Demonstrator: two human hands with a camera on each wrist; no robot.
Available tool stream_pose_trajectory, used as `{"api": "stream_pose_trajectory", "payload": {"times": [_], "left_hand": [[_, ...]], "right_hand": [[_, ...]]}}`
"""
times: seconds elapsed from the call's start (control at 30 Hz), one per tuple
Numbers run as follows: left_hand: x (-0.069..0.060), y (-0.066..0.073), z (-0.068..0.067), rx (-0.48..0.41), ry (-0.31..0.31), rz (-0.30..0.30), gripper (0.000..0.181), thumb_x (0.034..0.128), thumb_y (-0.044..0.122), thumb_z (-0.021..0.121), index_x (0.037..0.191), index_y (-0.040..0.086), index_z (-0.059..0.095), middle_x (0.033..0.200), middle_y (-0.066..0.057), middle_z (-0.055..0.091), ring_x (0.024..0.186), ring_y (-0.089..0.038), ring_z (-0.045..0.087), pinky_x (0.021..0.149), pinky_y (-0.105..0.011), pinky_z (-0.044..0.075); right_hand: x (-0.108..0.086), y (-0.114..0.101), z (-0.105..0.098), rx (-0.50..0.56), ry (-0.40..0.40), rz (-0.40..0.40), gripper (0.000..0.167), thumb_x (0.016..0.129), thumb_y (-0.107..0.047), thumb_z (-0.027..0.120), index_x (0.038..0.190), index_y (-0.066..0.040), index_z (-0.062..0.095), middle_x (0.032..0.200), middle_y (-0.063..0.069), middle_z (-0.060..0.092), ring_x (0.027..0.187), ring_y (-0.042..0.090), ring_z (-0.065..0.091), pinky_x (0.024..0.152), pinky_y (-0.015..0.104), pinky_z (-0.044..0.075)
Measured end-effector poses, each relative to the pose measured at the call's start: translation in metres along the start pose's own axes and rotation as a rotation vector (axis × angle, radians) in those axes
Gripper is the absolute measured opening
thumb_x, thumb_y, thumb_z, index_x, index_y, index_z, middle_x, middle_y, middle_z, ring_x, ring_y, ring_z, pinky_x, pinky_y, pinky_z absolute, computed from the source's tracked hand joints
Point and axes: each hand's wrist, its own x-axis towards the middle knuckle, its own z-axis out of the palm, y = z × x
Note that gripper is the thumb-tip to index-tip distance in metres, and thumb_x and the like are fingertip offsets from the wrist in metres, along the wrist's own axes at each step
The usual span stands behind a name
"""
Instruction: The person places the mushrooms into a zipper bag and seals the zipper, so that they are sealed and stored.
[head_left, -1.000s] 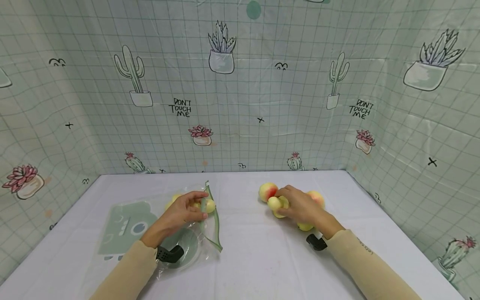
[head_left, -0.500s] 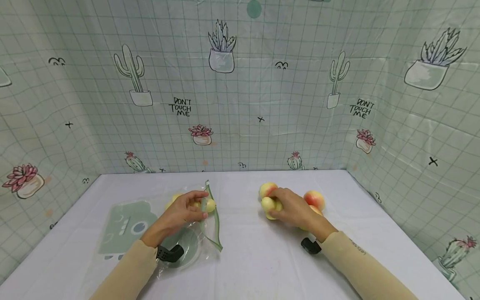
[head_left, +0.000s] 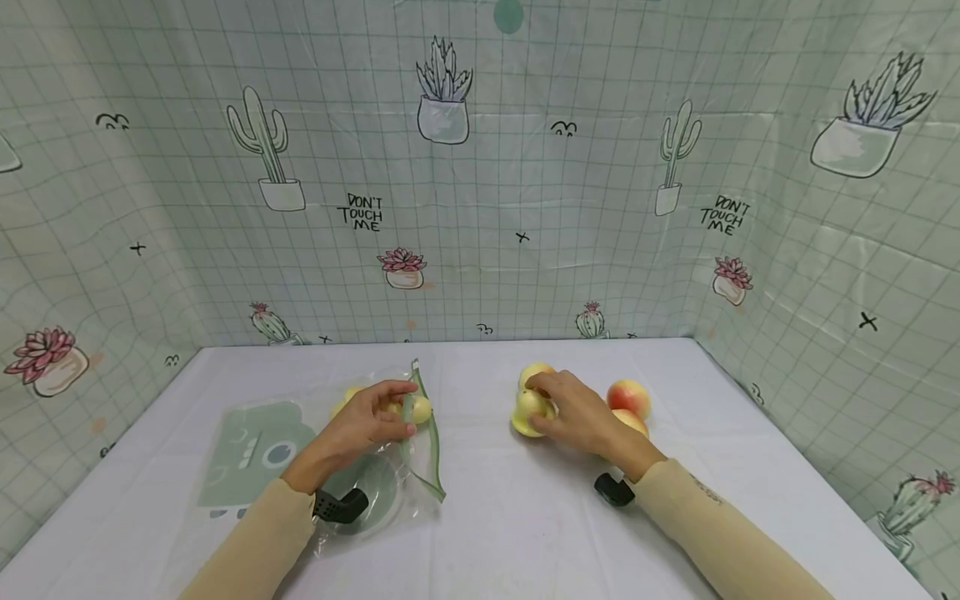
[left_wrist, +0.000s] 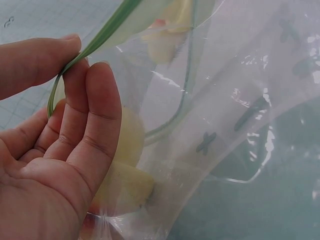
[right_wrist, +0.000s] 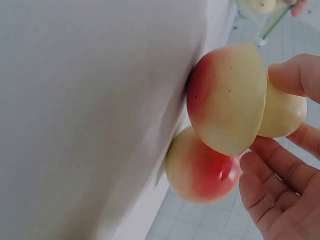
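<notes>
My left hand (head_left: 367,421) pinches the green zip edge (left_wrist: 107,31) of a clear zip bag (head_left: 258,454) between thumb and fingers, holding its mouth raised. Inside the bag lie pale yellow fruit pieces (left_wrist: 131,187). On the right, my right hand (head_left: 581,417) holds a small yellow peach-like piece (right_wrist: 285,111) between thumb and fingers. Against that piece sits a larger yellow peach half with a red blush (right_wrist: 227,100), standing on its side on the table. A round red-and-yellow peach (right_wrist: 202,167) is close behind it, near the fingertips.
Under and beside my right forearm lie more peaches (head_left: 628,400), partly hidden by it. A white cloth (head_left: 495,517) covers the table. Printed grid curtains (head_left: 480,208) enclose the back and sides.
My right hand has moved left and slightly down with the yellow piece. The peaches by its wrist have come more into view. My left hand and the bag stay put.
</notes>
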Motion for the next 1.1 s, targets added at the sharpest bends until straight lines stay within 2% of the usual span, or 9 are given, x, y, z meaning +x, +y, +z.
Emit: {"api": "stream_pose_trajectory", "payload": {"times": [0.2, 0.33, 0.5, 0.73, 1.1], "left_hand": [[0.0001, 0.0003, 0.0005, -0.004, 0.001, -0.002, 0.065, 0.0802, -0.002, 0.072, 0.137, -0.004, 0.042, 0.112, -0.014, 0.041, 0.079, -0.017, 0.056, 0.067, -0.025, 0.051], [0.0002, 0.0008, -0.0002, -0.002, -0.001, 0.003, 0.065, 0.0806, -0.003, 0.072, 0.137, -0.005, 0.041, 0.112, -0.015, 0.041, 0.079, -0.017, 0.056, 0.067, -0.025, 0.051], [-0.0006, 0.0013, -0.0012, 0.007, -0.003, 0.004, 0.064, 0.0810, -0.002, 0.071, 0.137, -0.007, 0.041, 0.112, -0.015, 0.040, 0.079, -0.016, 0.056, 0.067, -0.024, 0.051], [0.0000, 0.0008, -0.0006, 0.004, 0.001, -0.009, 0.065, 0.0804, -0.003, 0.071, 0.138, -0.005, 0.041, 0.112, -0.015, 0.041, 0.080, -0.017, 0.056, 0.067, -0.025, 0.051], [0.0003, 0.0007, 0.0000, 0.009, 0.007, -0.010, 0.065, 0.0798, -0.003, 0.072, 0.137, -0.005, 0.042, 0.111, -0.014, 0.041, 0.080, -0.017, 0.055, 0.066, -0.025, 0.051]], "right_hand": [[0.0051, -0.0062, 0.0038, 0.102, -0.021, 0.009, 0.036, 0.077, -0.017, 0.073, 0.107, -0.010, 0.055, 0.097, -0.002, 0.056, 0.088, 0.014, 0.053, 0.078, 0.031, 0.046], [0.0065, -0.0079, 0.0050, 0.140, -0.040, 0.001, 0.041, 0.078, -0.013, 0.071, 0.114, -0.008, 0.055, 0.095, -0.002, 0.056, 0.082, 0.013, 0.055, 0.071, 0.027, 0.049], [0.0068, -0.0084, 0.0042, 0.138, -0.052, -0.034, 0.039, 0.077, -0.010, 0.070, 0.115, -0.008, 0.059, 0.098, 0.001, 0.056, 0.081, 0.015, 0.054, 0.070, 0.028, 0.050], [0.0058, -0.0079, 0.0007, 0.166, -0.033, -0.010, 0.029, 0.079, -0.015, 0.072, 0.104, -0.008, 0.058, 0.095, 0.000, 0.055, 0.083, 0.013, 0.054, 0.073, 0.028, 0.051], [0.0064, -0.0102, 0.0022, 0.205, -0.035, -0.001, 0.029, 0.076, -0.010, 0.072, 0.099, -0.008, 0.055, 0.095, 0.000, 0.054, 0.085, 0.014, 0.053, 0.075, 0.027, 0.050]]}}
